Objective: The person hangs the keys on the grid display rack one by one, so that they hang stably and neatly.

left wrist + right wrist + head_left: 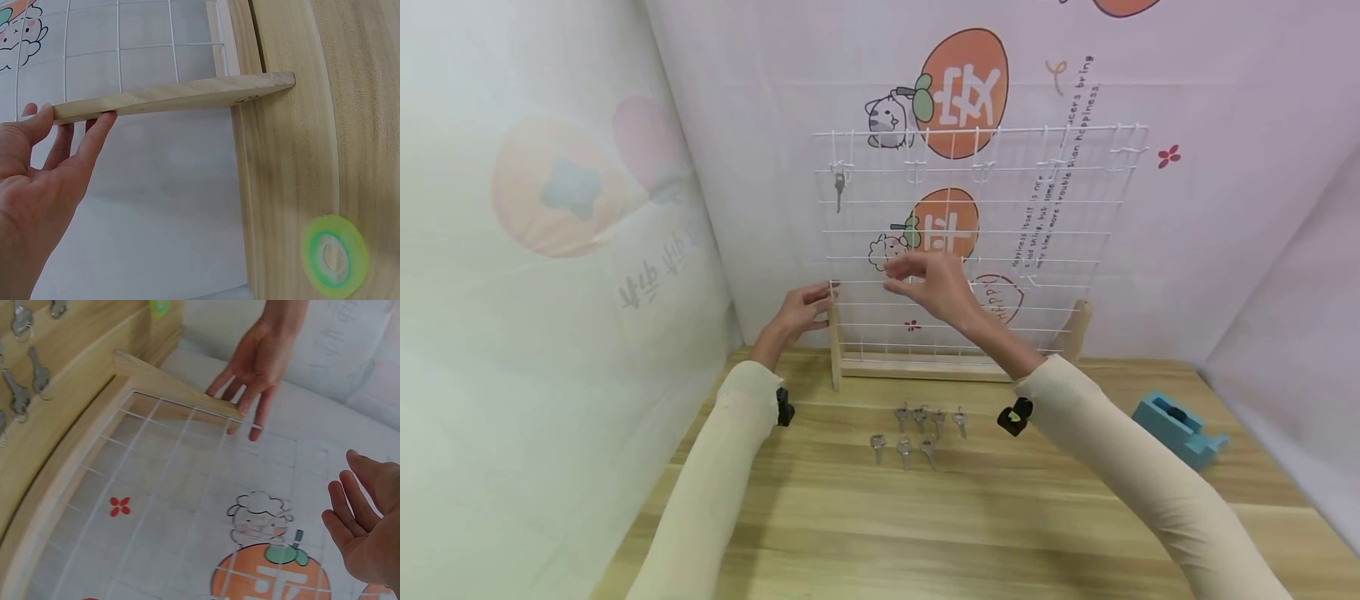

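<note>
A white wire grid [880, 232] stands upright in a wooden stand. My left hand [803, 312] holds the top of the stand's left side post [169, 97], thumb on one face and fingers on the other. In front of the grid my right hand [936, 287] is raised, its fingers loosely bent and holding nothing; the right wrist view shows the hand [372, 519] apart from the wires. One key [840, 192] hangs from a hook at the grid's upper left. Several keys [904, 451] with rings lie in two rows on the table before the stand.
More white hooks [982, 167] line the grid's top. A blue tape dispenser [1180, 429] stands on the table at right. A yellow-green tape roll [334, 256] lies near the left post. Printed white sheets [760, 100] enclose the back and sides.
</note>
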Action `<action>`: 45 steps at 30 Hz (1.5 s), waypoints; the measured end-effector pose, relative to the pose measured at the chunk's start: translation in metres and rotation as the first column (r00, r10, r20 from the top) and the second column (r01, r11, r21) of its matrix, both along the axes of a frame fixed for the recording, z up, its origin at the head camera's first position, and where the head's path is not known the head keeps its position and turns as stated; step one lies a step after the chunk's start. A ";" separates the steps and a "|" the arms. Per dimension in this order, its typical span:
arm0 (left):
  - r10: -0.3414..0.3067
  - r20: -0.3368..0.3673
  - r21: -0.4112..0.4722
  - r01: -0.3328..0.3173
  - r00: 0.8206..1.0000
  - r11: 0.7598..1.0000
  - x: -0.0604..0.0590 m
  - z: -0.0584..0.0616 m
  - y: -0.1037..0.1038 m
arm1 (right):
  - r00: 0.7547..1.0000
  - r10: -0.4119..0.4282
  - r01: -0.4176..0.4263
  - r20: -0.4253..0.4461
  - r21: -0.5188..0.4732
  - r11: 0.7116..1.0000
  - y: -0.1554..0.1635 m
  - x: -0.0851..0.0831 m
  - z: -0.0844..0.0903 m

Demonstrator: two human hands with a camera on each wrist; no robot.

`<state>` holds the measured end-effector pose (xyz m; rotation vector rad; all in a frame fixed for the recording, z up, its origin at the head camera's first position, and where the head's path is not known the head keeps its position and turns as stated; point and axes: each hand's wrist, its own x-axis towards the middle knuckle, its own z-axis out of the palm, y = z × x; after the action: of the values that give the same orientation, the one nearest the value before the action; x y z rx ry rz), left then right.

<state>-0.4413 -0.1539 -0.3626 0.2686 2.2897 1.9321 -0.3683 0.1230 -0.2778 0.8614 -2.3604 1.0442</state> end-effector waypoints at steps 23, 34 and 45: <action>0.002 0.004 0.000 -0.002 1.000 1.000 -0.008 0.000 -0.002 | 0.991 0.025 -0.039 0.134 0.104 0.994 0.025 -0.007 -0.118; -0.028 -0.009 0.028 0.028 1.000 0.999 -0.003 -0.001 -0.001 | 0.978 0.015 -0.059 0.208 0.206 0.977 0.029 -0.016 -0.183; -0.018 0.004 0.020 0.018 1.000 1.000 -0.005 -0.002 -0.002 | 0.961 -0.041 -0.051 0.273 0.323 0.945 0.022 -0.016 -0.210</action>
<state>-0.4462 -0.1558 -0.3645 0.2865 2.2592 1.9455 -0.3841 0.1451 -0.4879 0.8828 -2.8261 0.8291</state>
